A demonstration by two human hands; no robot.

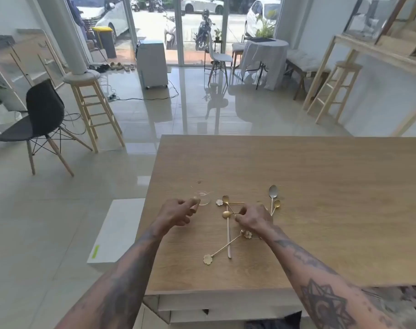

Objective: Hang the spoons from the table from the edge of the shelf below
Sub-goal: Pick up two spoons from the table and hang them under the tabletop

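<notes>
Bright tiled room; wooden tabletop carrying scattered spoons: a silver spoon, small gold spoon, white-handled gold spoon, flower-ended spoon crossing it. Left hand curled, pinching a small gold piece. Right hand curled over spoons; grip unclear. White shelf below the near edge.

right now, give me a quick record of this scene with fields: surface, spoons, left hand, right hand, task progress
surface: wooden table
spoons: small gold and silver ones scattered near the table's left edge; silver spoon farthest away, flower-ended gold spoon nearest, crossing a pale-handled gold spoon
left hand: fingers pinched on a small gold piece, likely a spoon end
right hand: fingertips down among the spoons; whether it grips one is unclear
task progress: spoons on the table, none seen hung yet
</notes>
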